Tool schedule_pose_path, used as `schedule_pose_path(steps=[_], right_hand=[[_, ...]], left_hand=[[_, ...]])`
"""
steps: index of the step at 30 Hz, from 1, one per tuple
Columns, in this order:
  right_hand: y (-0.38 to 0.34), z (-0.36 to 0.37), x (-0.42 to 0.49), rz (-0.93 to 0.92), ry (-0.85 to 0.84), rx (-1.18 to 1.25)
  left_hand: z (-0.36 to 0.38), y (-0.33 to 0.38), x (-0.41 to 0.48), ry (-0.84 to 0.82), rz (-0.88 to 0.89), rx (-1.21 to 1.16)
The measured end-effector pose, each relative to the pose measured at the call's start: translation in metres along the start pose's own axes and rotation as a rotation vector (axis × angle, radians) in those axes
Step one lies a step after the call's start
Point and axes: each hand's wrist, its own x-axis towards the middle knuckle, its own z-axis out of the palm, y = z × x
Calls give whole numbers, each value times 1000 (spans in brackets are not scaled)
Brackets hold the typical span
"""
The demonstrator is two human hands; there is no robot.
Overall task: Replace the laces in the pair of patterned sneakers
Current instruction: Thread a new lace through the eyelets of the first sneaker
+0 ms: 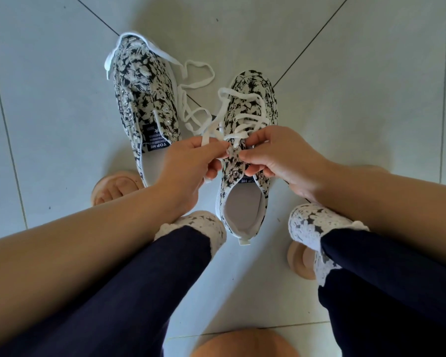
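One wide-angle view, worn on the person's head, looks steeply down at the tiled floor [62, 104], close above the left hand [191, 161] and right hand [276, 155].

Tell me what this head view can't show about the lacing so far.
- Which eyelet the lace enters now: head view, hidden between the fingers of the left hand and right hand.
- Top eyelets on one side of the near sneaker: covered by the right hand.
- Label on the other sneaker: cut off by the left hand, small print unreadable.
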Motion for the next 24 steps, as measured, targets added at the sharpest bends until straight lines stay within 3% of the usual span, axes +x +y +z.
schedule_pose_path(steps=[18,24], right_hand=[[3,-1,-1,54,-21,152],[2,-3,-2,-16,-99,42]], left_hand=[[2,-6,-1,16,-22,28],[0,-7,-1,34,-51,20]])
